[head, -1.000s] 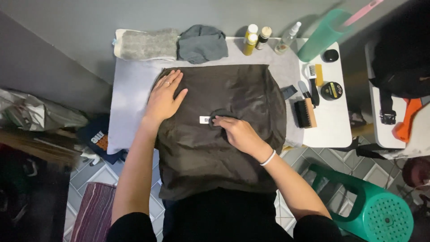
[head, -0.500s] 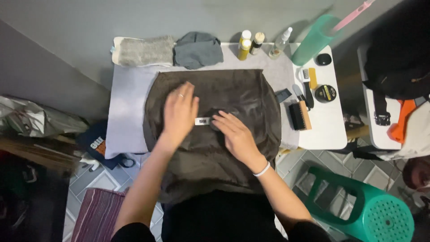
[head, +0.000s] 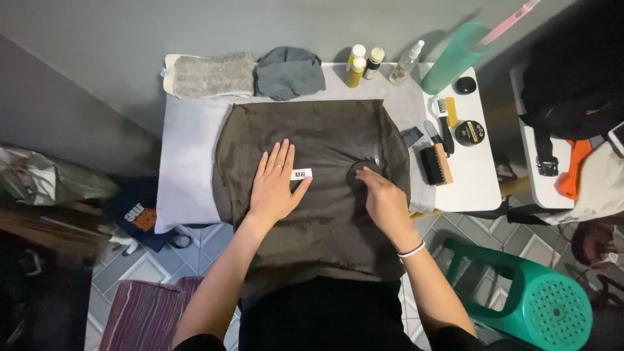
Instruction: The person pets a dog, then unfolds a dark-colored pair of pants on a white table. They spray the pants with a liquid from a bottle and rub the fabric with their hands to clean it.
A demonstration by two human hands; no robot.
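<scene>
A dark brown shirt (head: 325, 214) lies spread flat under both hands, its lower edge hanging off the near side. A small white label (head: 301, 173) sits on the cloth just beside the left hand (head: 274, 185), touching the thumb. A dark round object (head: 359, 172) lies at the fingertips of the right hand (head: 383, 200).

Dim, even light is falling from above, leaving the corners darkening; the white table (head: 478, 175) is showing brightest. The bottles are casting soft shadows on the grey wall (head: 260, 26), and the edges are bending slightly
</scene>
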